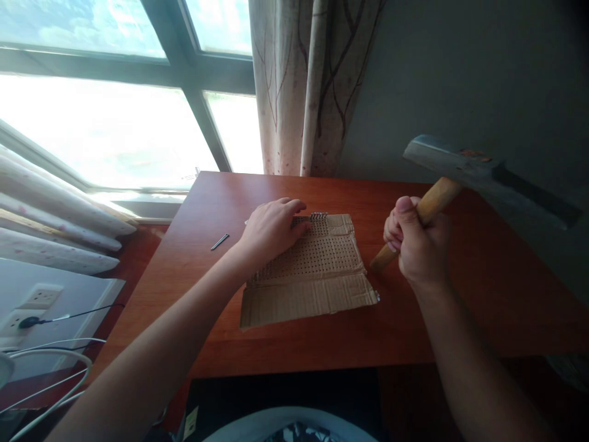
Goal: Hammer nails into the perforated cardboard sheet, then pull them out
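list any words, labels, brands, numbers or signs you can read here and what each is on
No text can be read anywhere in this picture.
Small yellowish patch at the bottom left: any marks are too small and blurred to read.
Hammer: no legible lettering on its head or handle.
Cardboard: holes and creases, no readable print.

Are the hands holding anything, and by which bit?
The right hand grips a hammer by its wooden handle. The left hand is over the cardboard; whether it holds anything can't be told.
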A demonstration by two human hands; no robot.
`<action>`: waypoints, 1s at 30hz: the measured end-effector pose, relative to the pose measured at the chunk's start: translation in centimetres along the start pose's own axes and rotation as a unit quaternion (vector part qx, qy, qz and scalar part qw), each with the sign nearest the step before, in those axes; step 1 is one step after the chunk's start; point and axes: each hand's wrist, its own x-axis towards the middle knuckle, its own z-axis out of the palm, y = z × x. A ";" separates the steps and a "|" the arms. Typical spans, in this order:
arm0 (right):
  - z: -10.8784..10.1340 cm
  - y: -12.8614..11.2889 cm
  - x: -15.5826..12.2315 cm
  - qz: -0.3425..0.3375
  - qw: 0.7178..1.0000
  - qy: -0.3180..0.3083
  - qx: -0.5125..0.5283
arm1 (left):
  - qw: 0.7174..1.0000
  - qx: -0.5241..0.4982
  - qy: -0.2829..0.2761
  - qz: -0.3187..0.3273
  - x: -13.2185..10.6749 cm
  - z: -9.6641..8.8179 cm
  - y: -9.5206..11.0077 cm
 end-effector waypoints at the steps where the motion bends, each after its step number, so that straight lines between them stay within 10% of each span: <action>1: -0.1 0.2 -0.1 -0.004 1.000 0.003 0.002 | 1.000 -0.008 0.020 0.004 -0.2 -0.3 -0.2; 9: -1.6 1.1 -1.2 -0.028 0.999 0.010 0.026 | 0.973 -0.017 0.179 -0.146 -5.0 -4.2 -4.9; 17: -2.2 1.1 -1.2 -0.032 0.995 0.023 0.090 | 0.961 0.116 0.043 -0.249 -10.2 -0.8 -9.4; 30: -1.5 1.1 -1.8 -0.037 0.997 0.036 0.057 | 0.951 0.205 -0.039 -0.230 -8.9 0.5 -8.8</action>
